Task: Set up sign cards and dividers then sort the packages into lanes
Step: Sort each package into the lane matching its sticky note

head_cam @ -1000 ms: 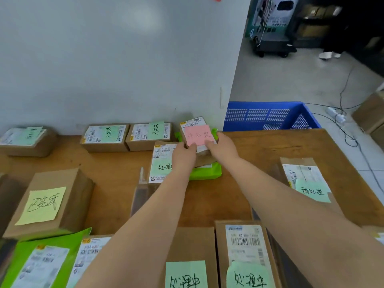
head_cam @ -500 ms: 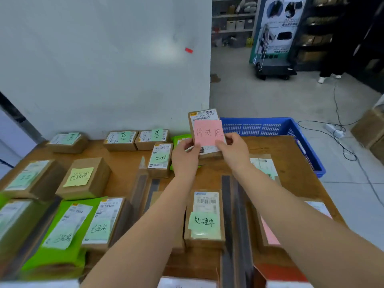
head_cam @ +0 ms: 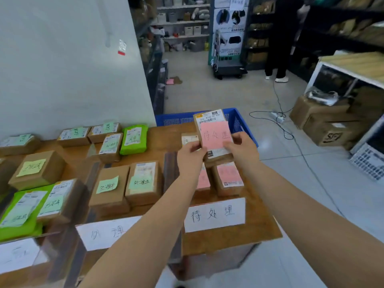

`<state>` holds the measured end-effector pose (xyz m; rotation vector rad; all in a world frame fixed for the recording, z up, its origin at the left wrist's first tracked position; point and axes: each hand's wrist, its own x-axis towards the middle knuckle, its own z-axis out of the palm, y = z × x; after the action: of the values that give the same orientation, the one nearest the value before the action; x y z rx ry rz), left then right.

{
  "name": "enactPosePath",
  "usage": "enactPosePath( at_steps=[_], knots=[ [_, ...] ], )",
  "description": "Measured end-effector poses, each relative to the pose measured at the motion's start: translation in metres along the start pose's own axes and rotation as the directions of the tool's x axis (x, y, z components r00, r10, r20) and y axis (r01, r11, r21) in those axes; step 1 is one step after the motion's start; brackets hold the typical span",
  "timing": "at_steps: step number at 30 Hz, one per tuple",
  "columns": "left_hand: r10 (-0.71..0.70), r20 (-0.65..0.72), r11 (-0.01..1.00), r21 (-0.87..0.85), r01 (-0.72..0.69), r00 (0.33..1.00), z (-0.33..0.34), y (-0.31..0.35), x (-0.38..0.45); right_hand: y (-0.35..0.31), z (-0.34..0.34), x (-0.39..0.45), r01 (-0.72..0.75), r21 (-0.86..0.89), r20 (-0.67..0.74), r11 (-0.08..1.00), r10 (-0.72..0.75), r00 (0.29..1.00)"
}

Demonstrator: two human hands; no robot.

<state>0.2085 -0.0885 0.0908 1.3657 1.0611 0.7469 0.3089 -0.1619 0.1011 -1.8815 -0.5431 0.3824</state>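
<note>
Signs and dividers set, most packages sorted; left hand (head_cam: 190, 155) and right hand (head_cam: 242, 150) grip a pink-noted package (head_cam: 214, 135) above the right sign card (head_cam: 214, 215), unplaced.

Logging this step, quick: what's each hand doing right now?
Left hand: grips the pink-noted cardboard package at its left edge.
Right hand: grips the same package's right edge.

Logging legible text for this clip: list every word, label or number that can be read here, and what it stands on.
"待处理": pink note on the package held by the left hand and right hand.
"待处理": white sign card, right lane.
"处理中": green note on a middle-lane box.
Partly hidden: middle sign card.
Blurred: shipping labels, remaining notes, left sign card.
</note>
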Motion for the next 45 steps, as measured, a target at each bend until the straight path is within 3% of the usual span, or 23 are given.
enactPosePath(
  at_steps=[8,13,26,33,41,45],
  knots=[
    [-0.122,0.207,0.992,0.046,0.115,0.971,0.079,-0.033,0.001,0.059,-0.061,0.023,-0.172,-0.112,-0.066,0.979,0.166,0.984],
    [-0.174,0.31,0.974,0.195,0.117,0.935,0.113,-0.056,0.024,0.102,-0.07,0.045,-0.301,-0.11,-0.077,0.947,0.293,0.953],
    [-0.211,0.226,0.846,0.529,0.062,0.951,0.156,-0.088,0.046,0.169,-0.069,0.096,-0.397,-0.174,0.074,0.901,0.414,0.907],
    [-0.264,0.113,0.738,0.663,0.124,0.958,0.162,-0.097,0.046,0.189,-0.059,0.105,-0.369,-0.238,0.238,0.898,0.423,0.874],
    [-0.2,-0.026,0.638,0.755,0.15,0.979,0.142,-0.089,0.047,0.185,-0.036,0.108,-0.239,-0.28,0.369,0.93,0.334,0.867],
    [-0.143,-0.084,0.624,0.766,0.156,0.986,0.117,-0.071,0.047,0.154,-0.033,0.12,0.055,-0.363,0.369,0.93,0.089,0.925]
  ],
)
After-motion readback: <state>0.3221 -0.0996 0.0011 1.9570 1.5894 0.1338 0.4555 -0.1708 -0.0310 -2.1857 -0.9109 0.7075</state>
